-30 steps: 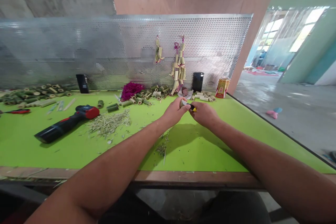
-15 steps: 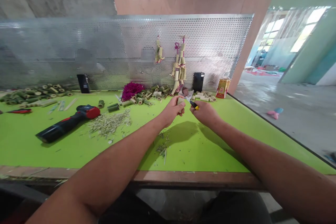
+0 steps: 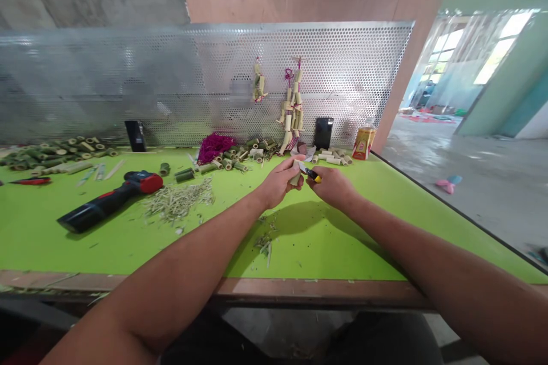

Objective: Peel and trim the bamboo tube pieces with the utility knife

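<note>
My left hand (image 3: pixel 279 183) is closed around a short, pale bamboo piece (image 3: pixel 295 175), held above the middle of the green tabletop (image 3: pixel 342 239). From the right, my right hand (image 3: pixel 334 185) grips a yellow and black utility knife (image 3: pixel 313 174). The knife's blade points left and meets the upper end of the bamboo piece. Below my hands, a few thin shavings (image 3: pixel 266 245) lie on the green surface.
A black and red power tool (image 3: pixel 115 199) lies left, beside a shavings heap (image 3: pixel 180 199). Green bamboo pieces (image 3: pixel 51 155), purple string (image 3: pixel 215 148), a black phone (image 3: pixel 323 133) and a red-yellow container (image 3: pixel 363 141) stand or lie along the back. Bamboo figures (image 3: pixel 293 108) hang on the perforated panel.
The knife has turned and moved left, so its blade now touches the bamboo piece. My left hand has shifted very slightly.
</note>
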### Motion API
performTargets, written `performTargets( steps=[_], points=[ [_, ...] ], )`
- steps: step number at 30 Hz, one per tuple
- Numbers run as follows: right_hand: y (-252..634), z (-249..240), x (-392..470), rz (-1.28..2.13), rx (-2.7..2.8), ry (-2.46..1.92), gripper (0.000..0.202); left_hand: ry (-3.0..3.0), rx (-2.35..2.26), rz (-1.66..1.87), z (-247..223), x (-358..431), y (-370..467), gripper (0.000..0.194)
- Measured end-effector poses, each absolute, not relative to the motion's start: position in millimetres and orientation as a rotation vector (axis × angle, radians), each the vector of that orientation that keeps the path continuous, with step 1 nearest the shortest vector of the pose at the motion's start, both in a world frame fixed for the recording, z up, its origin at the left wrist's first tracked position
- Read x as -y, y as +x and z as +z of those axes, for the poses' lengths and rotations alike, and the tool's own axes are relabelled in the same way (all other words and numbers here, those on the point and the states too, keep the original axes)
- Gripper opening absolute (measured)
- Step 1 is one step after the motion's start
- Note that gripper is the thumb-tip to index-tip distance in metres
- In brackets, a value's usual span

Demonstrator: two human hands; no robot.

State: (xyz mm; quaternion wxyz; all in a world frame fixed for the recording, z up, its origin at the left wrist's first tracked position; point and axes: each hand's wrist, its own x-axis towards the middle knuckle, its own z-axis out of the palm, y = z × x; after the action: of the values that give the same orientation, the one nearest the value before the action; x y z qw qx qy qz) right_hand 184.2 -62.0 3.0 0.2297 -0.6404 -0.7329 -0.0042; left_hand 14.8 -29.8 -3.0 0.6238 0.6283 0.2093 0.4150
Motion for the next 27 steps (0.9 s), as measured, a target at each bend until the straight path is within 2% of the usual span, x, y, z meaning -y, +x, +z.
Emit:
performTargets(
  steps=[10, 17, 27],
  points=[
    [182.3, 7.7, 65.2, -0.095, 2.068, -1.835, 0.018, 1.562, -0.57, 0.968, 0.5, 32.4, 14.7, 0.041],
    [184.3, 6.2, 64.5, -0.153, 2.05, -1.867, 0.022, 1.745, -0.68, 0.996, -0.1, 29.7, 15.7, 0.05],
    [186.0, 6.3, 64.3, -0.253, 2.063, -1.852, 0.025, 1.823, -0.735, 1.017, -1.5, 27.1, 19.6, 0.04]
  ],
)
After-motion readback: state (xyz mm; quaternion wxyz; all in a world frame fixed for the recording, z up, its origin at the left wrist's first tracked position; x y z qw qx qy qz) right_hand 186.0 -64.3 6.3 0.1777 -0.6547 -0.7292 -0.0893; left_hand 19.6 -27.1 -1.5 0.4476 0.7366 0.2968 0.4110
